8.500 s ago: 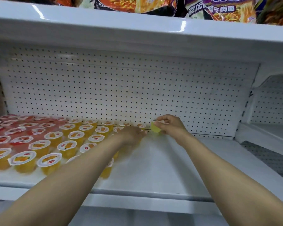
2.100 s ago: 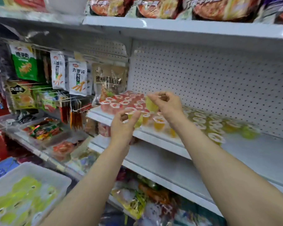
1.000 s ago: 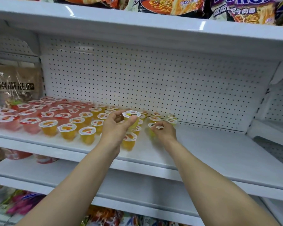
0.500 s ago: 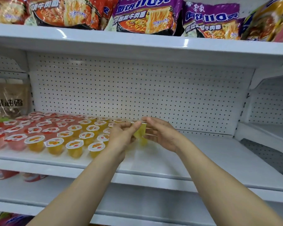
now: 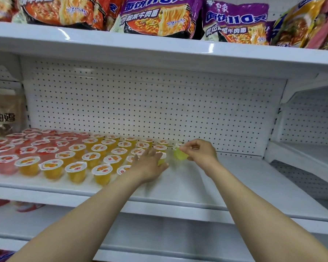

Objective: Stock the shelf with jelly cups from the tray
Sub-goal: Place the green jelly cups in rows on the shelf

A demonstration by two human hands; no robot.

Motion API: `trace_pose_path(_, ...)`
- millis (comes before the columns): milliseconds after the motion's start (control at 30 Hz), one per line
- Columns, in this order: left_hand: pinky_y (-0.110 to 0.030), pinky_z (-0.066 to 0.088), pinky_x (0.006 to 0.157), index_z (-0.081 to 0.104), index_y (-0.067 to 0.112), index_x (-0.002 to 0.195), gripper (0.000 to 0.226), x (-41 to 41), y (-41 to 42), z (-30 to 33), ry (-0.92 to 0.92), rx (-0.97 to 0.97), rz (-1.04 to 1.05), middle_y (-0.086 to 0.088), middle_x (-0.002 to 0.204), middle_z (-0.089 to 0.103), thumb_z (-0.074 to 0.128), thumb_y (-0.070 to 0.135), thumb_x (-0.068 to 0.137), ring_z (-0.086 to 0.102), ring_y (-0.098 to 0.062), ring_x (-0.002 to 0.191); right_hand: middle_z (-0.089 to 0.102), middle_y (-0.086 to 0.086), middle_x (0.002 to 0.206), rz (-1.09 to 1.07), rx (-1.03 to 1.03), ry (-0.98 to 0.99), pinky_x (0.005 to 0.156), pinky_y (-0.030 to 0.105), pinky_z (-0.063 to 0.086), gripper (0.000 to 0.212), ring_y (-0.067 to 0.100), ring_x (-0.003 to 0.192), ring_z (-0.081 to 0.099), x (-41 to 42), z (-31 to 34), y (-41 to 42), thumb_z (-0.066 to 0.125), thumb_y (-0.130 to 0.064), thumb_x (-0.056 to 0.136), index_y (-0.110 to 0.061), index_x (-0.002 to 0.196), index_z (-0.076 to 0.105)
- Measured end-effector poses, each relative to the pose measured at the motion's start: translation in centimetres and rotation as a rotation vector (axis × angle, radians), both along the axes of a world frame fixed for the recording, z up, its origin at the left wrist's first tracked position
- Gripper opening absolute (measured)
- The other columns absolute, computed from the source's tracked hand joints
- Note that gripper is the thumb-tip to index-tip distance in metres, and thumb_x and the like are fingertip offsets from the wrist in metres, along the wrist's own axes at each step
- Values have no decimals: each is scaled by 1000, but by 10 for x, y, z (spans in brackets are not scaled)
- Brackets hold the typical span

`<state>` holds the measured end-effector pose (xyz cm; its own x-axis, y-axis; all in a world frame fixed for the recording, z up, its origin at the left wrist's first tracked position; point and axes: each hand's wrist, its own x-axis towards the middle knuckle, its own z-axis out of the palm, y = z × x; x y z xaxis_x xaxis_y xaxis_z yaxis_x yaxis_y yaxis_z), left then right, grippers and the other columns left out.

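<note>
**Yellow-green cup heads for the bare end of the row**

Red jelly cups fill the far left of the white metal shelf, their foil lids glossy and printed; orange jelly cups continue the block rightward in neat rows, each a small translucent plastic tub that narrows toward its base. At the block's right edge the left hand lies with fingers fairly straight, laid against a pale yellow cup that shows past its fingertips; whether it holds that cup or merely steadies it, I cannot tell. Just beside it, to the right, the right hand pinches a yellow-green jelly cup by the lid rim, thumb and fingertips together on the edge, so the tub hangs tilted below the hand, close to the shelf deck; whether it touches the deck is not clear. It sits near the pegboard back panel, which is matte white and dotted with holes.

The open spot lies immediately below and slightly left of that cup, at the end of the back row, so the right hand is the nearer one, and the move probably needs the tub brought upright before release. Rightward, the shelf runs smooth and glossy. No tray is in view.
</note>
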<state>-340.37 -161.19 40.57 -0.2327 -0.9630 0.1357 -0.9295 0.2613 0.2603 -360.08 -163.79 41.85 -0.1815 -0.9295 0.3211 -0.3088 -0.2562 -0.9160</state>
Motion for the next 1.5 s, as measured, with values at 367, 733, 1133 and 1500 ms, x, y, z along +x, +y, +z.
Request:
trace_pose_path(367,-53,0,120,12,25,158,71,1,-6,-9,-203,49,9,3,165,5,27,61,99,2,-15,152,69,-5,101,-110,8,235,87,31,52,20,17,95,66,9,-46,-23,83,-27,79,-24,95,70)
trace_pose_path(733,-54,-1,119,11,25,158,73,-1,-10,-7,-210,68,10,4,165,5,26,65,98,-1,-20,152,67,8,123,-148,141,342,92,33,50,50,27,112,63,17,-41,-28,75,-29,86,-18,130,54)
trace_pose_path(1133,-37,45,94,50,23,140,60,46,0,38,174,-312,171,-11,129,58,74,24,84,53,-30,120,57,6,137,-11,3,812,93,40,52,61,28,119,58,45,41,2,70,-37,88,-26,142,44)
trace_pose_path(1500,-40,46,93,54,18,134,48,197,56,63,157,-453,561,-16,127,61,56,41,93,57,-36,116,55,4,142,283,-233,903,95,38,48,56,25,124,55,191,80,12,54,-55,95,-26,142,46)
